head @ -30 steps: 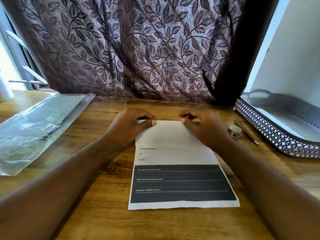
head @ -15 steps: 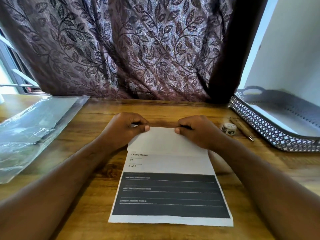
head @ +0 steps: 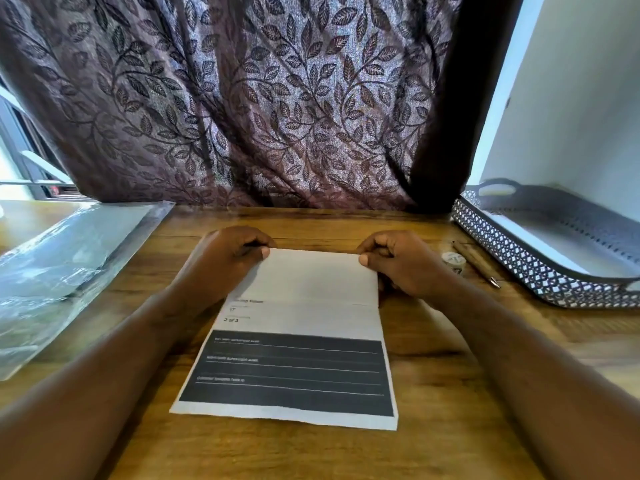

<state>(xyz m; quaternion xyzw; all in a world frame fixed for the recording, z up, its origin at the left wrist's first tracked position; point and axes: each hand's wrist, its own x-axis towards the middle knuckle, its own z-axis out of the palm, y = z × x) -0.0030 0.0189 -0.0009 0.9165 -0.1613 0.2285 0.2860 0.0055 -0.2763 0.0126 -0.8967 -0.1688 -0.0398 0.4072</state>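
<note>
- On the wooden table point(head: 450, 427), straight in front of the person, a printed sheet of paper point(head: 298, 368) lies flat, its near half showing a dark block with white lines
- Its far part is already turned over towards the person: a blank flap point(head: 311, 275) covers the top of the page, and its free edge runs across just above the printed "2 of 3"
- At the far left corner of the fold the left hand point(head: 221, 261) pinches the paper, thumb on top of the flap and the other fingers curled down behind the folded edge
- At the far right corner the right hand point(head: 405, 261) does the same, thumb pressed on the flap, fingers curled together round the edge
- By my judgement the first fold is made and lined up, and the hands are setting its crease at the two ends; how sharp the crease is between the thumbs I cannot tell
- What seems left: pressing the crease flat along its length, then probably a further fold, since most of the page lies uncovered
- Near the right hand lie a small white roll point(head: 453, 259) and a pen point(head: 476, 263), with a patterned tray point(head: 540, 271) beyond; a clear plastic sleeve point(head: 69, 265) lies well to the left, none of them touched
</note>
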